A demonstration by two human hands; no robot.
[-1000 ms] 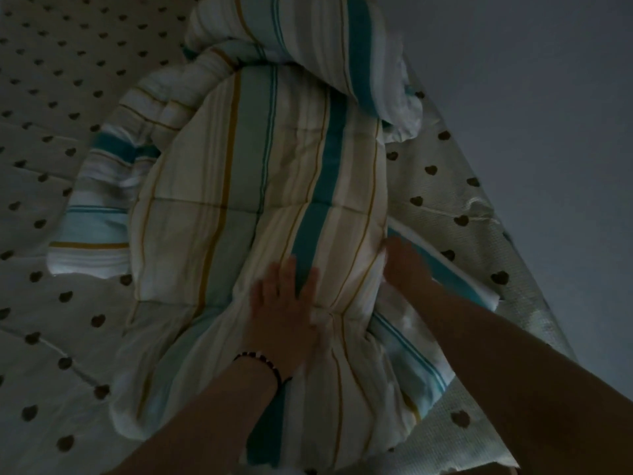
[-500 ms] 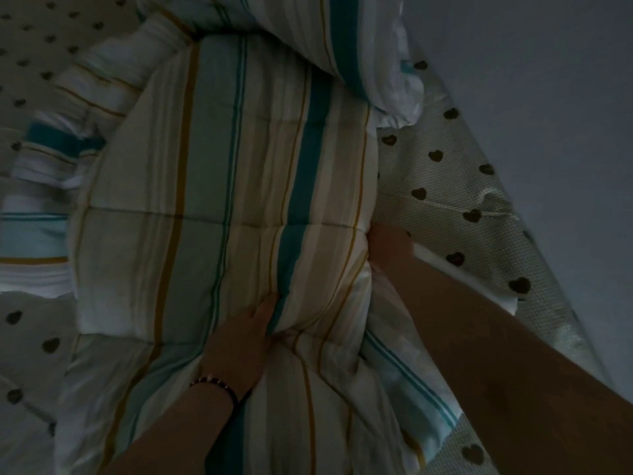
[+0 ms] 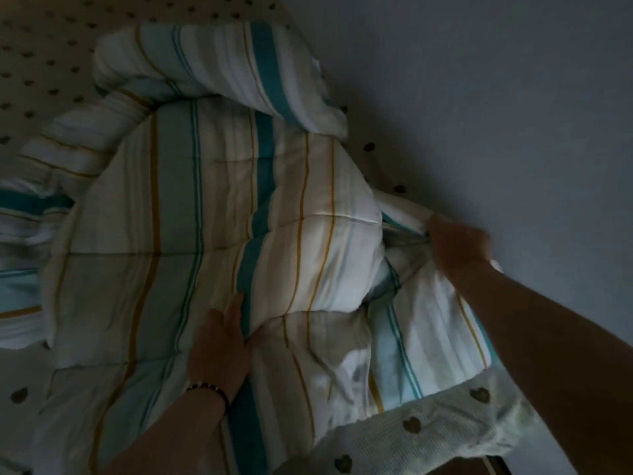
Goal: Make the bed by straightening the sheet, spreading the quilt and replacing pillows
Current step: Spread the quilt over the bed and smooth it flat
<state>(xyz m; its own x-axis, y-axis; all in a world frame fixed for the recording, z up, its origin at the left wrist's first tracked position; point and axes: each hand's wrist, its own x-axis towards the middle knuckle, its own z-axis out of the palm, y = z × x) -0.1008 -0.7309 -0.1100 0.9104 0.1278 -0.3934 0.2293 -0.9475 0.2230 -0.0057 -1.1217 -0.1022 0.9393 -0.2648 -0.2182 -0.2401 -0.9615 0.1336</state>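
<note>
A bunched striped quilt [image 3: 191, 214], white with teal, pale green and mustard stripes, lies heaped on the bed. Beneath it is a cream sheet [image 3: 37, 60] printed with small dark hearts. My left hand [image 3: 219, 344], with a beaded bracelet at the wrist, pinches a fold in the quilt's middle. My right hand [image 3: 459, 245] grips the quilt's right edge, drawn out toward the wall. The room is dim. No pillow shows.
A plain grey wall [image 3: 496, 97] runs close along the bed's right side. The sheet's waffle-textured corner [image 3: 445, 423] hangs at the bed's lower right edge, with a dark gap below it.
My right hand has moved right and out from under the quilt, dragging its edge toward the wall. My left hand went from lying flat to pinching a fold. The view shifted.
</note>
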